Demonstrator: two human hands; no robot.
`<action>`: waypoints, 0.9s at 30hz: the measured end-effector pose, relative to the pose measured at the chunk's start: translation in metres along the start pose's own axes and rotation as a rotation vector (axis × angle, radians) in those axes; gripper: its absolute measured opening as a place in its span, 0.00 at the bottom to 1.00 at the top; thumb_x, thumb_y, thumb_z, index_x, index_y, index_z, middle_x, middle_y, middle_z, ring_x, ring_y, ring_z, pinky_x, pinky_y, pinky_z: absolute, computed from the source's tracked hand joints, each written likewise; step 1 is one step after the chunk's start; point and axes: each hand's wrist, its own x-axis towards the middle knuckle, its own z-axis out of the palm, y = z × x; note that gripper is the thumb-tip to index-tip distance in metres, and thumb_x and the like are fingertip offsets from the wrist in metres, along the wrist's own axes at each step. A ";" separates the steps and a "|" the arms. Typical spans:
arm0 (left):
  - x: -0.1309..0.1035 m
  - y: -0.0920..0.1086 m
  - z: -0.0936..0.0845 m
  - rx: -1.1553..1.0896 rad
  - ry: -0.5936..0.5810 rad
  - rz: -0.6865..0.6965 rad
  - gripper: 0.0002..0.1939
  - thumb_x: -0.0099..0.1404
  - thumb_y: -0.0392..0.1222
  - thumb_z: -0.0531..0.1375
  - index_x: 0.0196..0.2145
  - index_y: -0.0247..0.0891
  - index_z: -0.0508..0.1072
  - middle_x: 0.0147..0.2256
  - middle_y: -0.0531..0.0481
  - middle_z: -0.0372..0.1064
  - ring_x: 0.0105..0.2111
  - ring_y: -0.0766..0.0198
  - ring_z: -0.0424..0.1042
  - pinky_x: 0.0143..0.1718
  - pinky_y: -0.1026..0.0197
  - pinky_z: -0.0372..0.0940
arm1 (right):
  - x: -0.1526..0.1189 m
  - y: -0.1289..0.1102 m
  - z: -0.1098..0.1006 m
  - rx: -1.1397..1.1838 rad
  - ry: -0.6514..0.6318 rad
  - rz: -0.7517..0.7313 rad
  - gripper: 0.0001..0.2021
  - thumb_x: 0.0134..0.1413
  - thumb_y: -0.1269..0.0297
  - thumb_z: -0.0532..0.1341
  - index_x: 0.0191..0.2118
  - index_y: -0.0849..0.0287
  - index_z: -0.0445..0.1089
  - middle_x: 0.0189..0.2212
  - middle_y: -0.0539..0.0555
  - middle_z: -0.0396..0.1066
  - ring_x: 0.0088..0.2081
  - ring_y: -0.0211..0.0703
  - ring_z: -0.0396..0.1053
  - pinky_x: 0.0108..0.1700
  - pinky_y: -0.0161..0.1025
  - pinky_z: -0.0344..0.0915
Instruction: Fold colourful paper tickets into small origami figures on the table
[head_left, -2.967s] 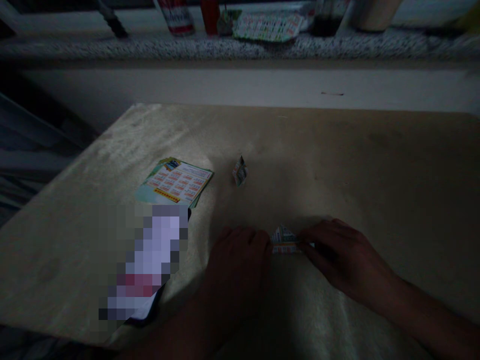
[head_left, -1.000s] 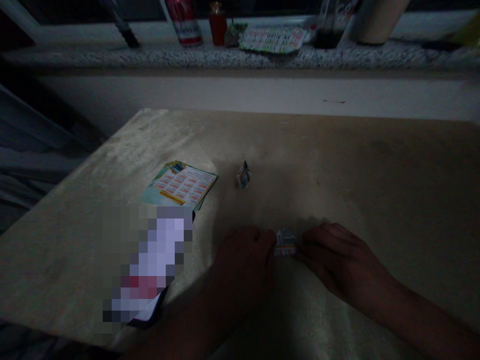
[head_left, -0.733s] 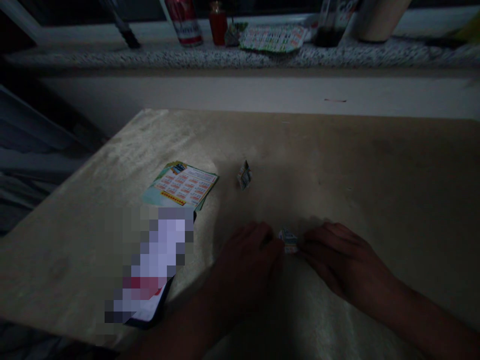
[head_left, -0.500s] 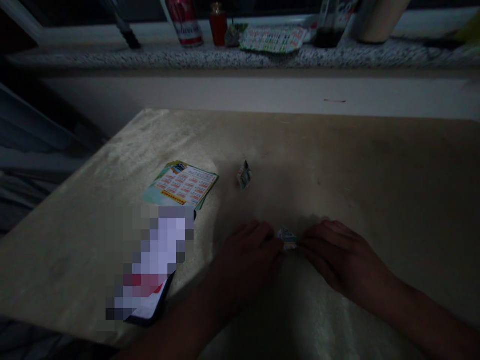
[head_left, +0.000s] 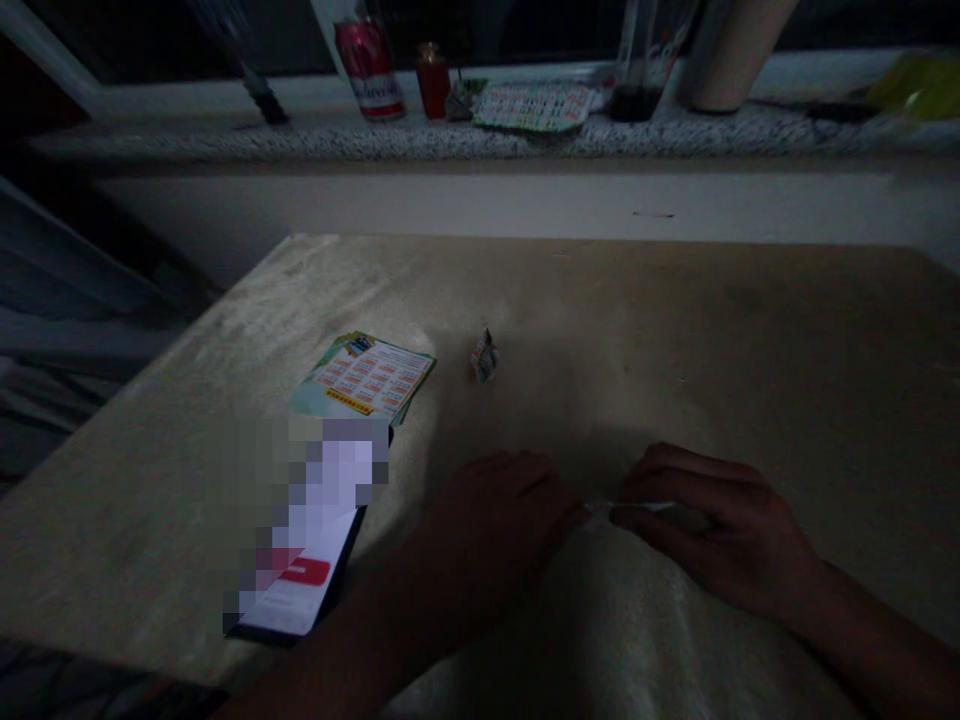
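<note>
A small folded piece of paper (head_left: 646, 506) is seen nearly edge-on as a thin pale line between my hands. My right hand (head_left: 720, 520) pinches it between thumb and fingers. At its left end, the fingers of my left hand (head_left: 517, 510) are closed on it, though the fingertips are dark and partly hidden. Beyond my hands, another small folded paper piece (head_left: 485, 356) with printed markings stands on the table. To its left lies a stack of printed paper cards (head_left: 375, 372) with calendar-like grids.
A lit phone (head_left: 289, 605), partly blurred out, lies left of my left forearm on the beige table (head_left: 600, 300). Along the speckled windowsill (head_left: 420, 138) stand a red can (head_left: 370, 75), a small red bottle (head_left: 433, 85), a crumpled printed sheet (head_left: 532, 106) and a glass (head_left: 637, 95).
The paper between my hands has turned from showing its printed, pointed face to nearly edge-on. My right hand has rolled, its thumb now parted from its fingers around the paper. The view tilted up slightly.
</note>
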 end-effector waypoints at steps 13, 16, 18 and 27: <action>0.026 0.005 0.006 -0.795 0.122 -0.394 0.09 0.68 0.44 0.64 0.32 0.37 0.79 0.25 0.57 0.71 0.25 0.70 0.66 0.26 0.67 0.56 | -0.001 -0.002 -0.002 0.367 -0.040 0.368 0.12 0.59 0.59 0.67 0.27 0.58 0.73 0.22 0.48 0.71 0.25 0.37 0.68 0.28 0.34 0.66; 0.024 0.005 0.016 -0.887 0.157 -0.422 0.09 0.67 0.44 0.64 0.32 0.37 0.81 0.26 0.55 0.73 0.26 0.69 0.68 0.27 0.66 0.58 | -0.001 -0.002 0.001 0.429 -0.096 0.433 0.17 0.64 0.57 0.62 0.25 0.59 0.73 0.20 0.48 0.69 0.22 0.35 0.65 0.24 0.33 0.61; 0.023 0.005 0.018 -0.893 0.159 -0.410 0.09 0.68 0.43 0.64 0.32 0.38 0.81 0.26 0.55 0.75 0.27 0.68 0.69 0.28 0.66 0.60 | -0.002 -0.002 0.001 0.466 -0.107 0.451 0.18 0.65 0.56 0.61 0.24 0.59 0.73 0.20 0.50 0.71 0.22 0.36 0.66 0.24 0.33 0.61; 0.021 0.007 0.022 -0.818 0.143 -0.365 0.11 0.70 0.46 0.62 0.35 0.42 0.84 0.29 0.54 0.81 0.29 0.66 0.76 0.31 0.66 0.65 | -0.006 0.001 -0.002 0.499 -0.142 0.452 0.17 0.66 0.60 0.60 0.26 0.60 0.74 0.20 0.50 0.70 0.23 0.36 0.67 0.25 0.34 0.62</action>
